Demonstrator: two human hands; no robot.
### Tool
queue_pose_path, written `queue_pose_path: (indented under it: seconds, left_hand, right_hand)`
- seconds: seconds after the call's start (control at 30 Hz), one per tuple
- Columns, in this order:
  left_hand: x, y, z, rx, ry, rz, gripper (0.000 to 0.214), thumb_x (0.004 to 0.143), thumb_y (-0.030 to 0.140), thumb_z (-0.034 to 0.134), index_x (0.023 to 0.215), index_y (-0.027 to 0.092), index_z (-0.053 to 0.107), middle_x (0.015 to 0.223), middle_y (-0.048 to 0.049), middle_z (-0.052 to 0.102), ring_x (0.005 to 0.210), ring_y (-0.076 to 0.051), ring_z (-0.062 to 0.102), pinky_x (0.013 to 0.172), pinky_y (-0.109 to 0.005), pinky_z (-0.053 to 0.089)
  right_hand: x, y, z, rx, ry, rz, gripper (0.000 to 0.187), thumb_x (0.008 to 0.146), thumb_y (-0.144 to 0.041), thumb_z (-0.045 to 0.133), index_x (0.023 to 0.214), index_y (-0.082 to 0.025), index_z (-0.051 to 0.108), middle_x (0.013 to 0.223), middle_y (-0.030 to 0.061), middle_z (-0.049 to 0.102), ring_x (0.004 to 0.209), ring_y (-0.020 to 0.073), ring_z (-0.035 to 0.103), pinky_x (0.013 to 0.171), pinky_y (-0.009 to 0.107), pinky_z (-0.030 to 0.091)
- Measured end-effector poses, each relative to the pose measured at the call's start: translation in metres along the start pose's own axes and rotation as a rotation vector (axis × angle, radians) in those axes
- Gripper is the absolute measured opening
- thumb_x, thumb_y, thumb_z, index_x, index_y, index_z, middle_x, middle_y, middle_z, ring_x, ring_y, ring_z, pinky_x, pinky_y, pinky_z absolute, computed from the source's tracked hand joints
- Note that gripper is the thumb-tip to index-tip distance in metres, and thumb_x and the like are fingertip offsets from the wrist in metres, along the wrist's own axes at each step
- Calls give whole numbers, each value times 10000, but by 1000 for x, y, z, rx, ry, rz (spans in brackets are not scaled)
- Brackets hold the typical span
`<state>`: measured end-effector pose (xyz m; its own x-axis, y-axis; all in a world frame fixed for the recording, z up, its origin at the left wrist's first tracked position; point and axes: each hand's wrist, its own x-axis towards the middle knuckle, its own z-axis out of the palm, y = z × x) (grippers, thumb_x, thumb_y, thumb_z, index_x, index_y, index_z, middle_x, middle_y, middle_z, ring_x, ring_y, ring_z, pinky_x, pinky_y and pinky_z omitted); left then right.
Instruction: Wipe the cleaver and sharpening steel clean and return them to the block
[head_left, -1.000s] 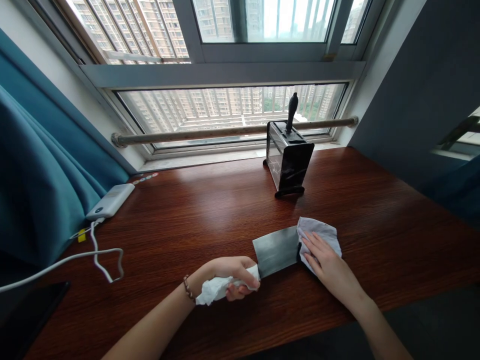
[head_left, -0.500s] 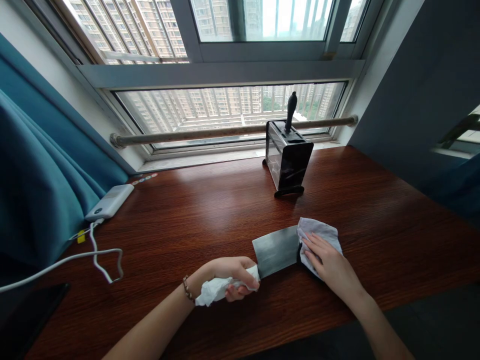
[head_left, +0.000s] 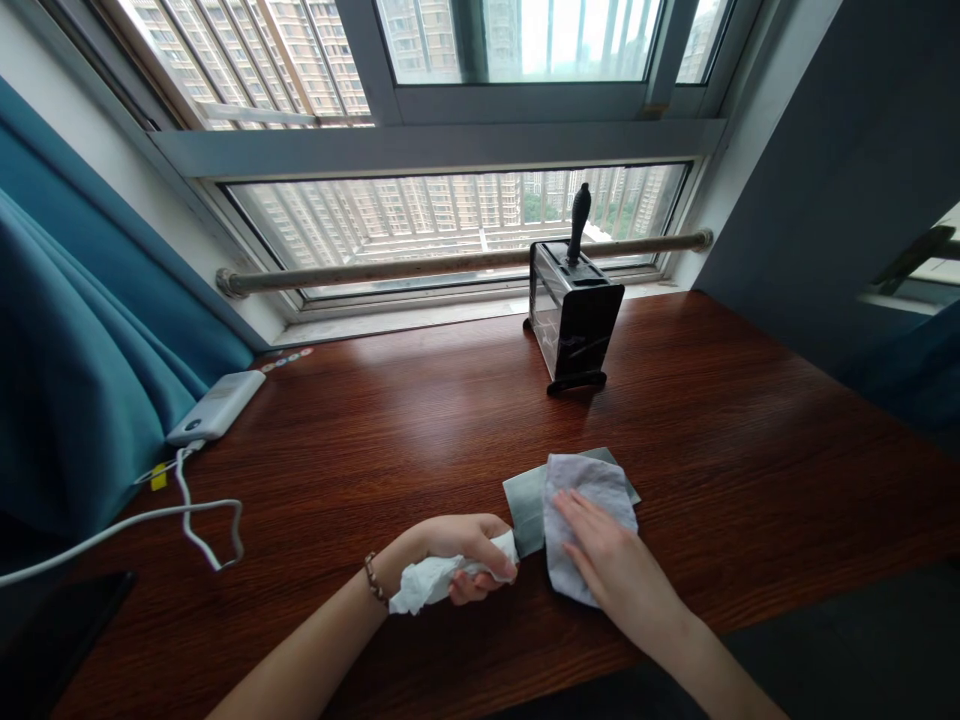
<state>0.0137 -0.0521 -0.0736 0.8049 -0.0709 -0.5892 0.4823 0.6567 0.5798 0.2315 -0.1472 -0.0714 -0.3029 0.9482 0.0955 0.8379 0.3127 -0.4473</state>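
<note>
A broad steel cleaver blade (head_left: pixel 525 505) lies flat on the dark wooden table (head_left: pixel 420 420). My left hand (head_left: pixel 461 555) is closed round its handle, which is wrapped in white tissue (head_left: pixel 427 582). My right hand (head_left: pixel 611 565) lies flat with fingers stretched out, pressing a grey-white cloth (head_left: pixel 589 500) onto the blade. The cloth covers most of the blade; only its left part and far right corner show.
A black knife block (head_left: pixel 574 325) with one dark handle sticking up stands at the back by the window rail. A white power bank (head_left: pixel 217 405) and its white cable (head_left: pixel 180 510) lie at the left beside a blue curtain. A dark wall rises on the right.
My right hand has slid the cloth leftward from the blade's right end onto the middle of the blade. My left hand has stayed on the wrapped handle.
</note>
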Motion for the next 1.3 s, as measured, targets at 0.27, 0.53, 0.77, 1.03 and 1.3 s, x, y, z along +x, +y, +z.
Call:
queue_pose_path:
  seconds: [0.27,0.53,0.77,1.03,1.3]
  left_hand:
    - [0,0,0,-24,28,6,180,700,196,620,814,175,483,533,39,446,348,-39,323,321,-148,280]
    - [0,0,1,-5,16,7,166,702,208,601,654,143,456,517,29,417,346,-40,311,315,-162,253]
    - [-1,0,1,-7,11,16,137,704,200,601,675,137,483,520,30,419,346,-37,304,313,-162,252]
    - [0,1,2,-21,3,23,139,700,209,605,680,142,485,497,34,415,332,-39,292,296,-159,241]
    - [1,0,0,-11,-15,23,127,714,200,583,675,137,480,502,34,411,329,-40,302,292,-158,245]
  right_hand:
    - [1,-33,9,150,-45,-165,504,827,-58,379,1328,-109,356,1339,60,413,1257,169,332,1053,319,307]
    - [-9,2,4,219,-57,-49,468,867,-112,364,1329,-185,361,1347,45,403,1253,152,343,1049,318,314]
    - [-23,57,-3,144,57,133,402,885,-214,372,1279,-167,435,1314,67,443,1222,192,394,1035,376,337]
    - [-25,63,-5,-122,172,170,377,869,-176,382,1222,-108,494,1213,129,534,1133,240,491,961,400,417]
    - [8,-1,7,-166,93,-150,490,729,54,350,1179,-32,523,1183,146,555,1120,243,498,962,374,415]
